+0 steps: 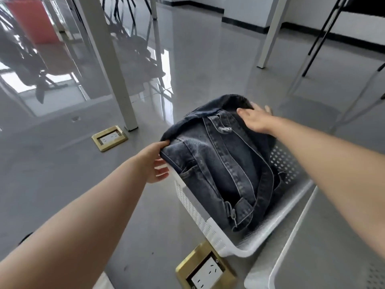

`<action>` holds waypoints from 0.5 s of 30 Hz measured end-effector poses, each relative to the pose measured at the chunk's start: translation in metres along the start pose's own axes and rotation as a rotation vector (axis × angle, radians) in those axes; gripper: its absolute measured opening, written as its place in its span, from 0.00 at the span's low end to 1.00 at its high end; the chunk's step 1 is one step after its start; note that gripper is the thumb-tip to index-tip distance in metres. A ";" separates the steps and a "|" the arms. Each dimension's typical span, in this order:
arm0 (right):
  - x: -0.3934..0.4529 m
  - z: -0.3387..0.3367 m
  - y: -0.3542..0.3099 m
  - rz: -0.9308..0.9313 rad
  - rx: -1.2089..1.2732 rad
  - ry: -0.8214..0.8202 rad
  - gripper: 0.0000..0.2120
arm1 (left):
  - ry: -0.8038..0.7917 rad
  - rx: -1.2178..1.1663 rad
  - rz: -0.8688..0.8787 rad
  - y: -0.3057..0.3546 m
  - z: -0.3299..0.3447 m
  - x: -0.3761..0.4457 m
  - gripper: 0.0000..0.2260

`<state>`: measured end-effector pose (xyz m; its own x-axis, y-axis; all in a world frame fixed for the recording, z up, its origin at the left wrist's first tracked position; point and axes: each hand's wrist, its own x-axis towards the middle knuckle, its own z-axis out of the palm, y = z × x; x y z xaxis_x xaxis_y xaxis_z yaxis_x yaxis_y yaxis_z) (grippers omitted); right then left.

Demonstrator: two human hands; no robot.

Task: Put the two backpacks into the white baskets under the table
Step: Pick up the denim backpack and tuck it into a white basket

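Observation:
A dark blue denim backpack (pixel 216 155) lies straps-up inside a white perforated basket (pixel 200 222) on the grey floor, its top end sticking out past the basket's far rim. My left hand (pixel 155 161) pinches the backpack's left corner at the basket's left rim. My right hand (pixel 255 119) rests flat, fingers spread, on the backpack's upper right side. A second white basket (pixel 277 270) shows at the lower right, partly cut off. No second backpack is in view.
Two brass floor sockets sit in the floor, one (pixel 109 138) to the left and one (pixel 205 270) in front of the basket. A white table leg (pixel 116 80) stands left of the backpack, another (pixel 270 34) at the back right. Black chair legs (pixel 325 32) are at the right.

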<state>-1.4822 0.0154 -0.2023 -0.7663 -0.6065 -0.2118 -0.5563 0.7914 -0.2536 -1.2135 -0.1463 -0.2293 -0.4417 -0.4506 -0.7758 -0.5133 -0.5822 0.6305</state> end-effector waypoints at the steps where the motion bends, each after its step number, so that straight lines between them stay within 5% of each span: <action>1: 0.003 0.005 0.005 0.017 -0.063 -0.055 0.35 | 0.010 0.039 -0.018 -0.005 -0.002 0.000 0.17; 5: -0.001 0.008 -0.012 0.067 -0.094 0.002 0.33 | 0.001 0.007 0.039 -0.016 -0.012 0.000 0.22; 9: -0.042 0.002 -0.059 -0.112 0.024 0.300 0.23 | -0.023 -0.177 0.167 -0.025 -0.021 -0.013 0.15; 15: -0.145 0.027 -0.155 -0.489 0.294 0.170 0.20 | 0.110 0.070 0.303 -0.095 -0.078 -0.064 0.05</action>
<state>-1.2762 -0.0212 -0.1573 -0.4982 -0.8552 0.1431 -0.7635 0.3545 -0.5398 -1.0794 -0.1148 -0.2410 -0.5019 -0.6691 -0.5481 -0.4213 -0.3644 0.8305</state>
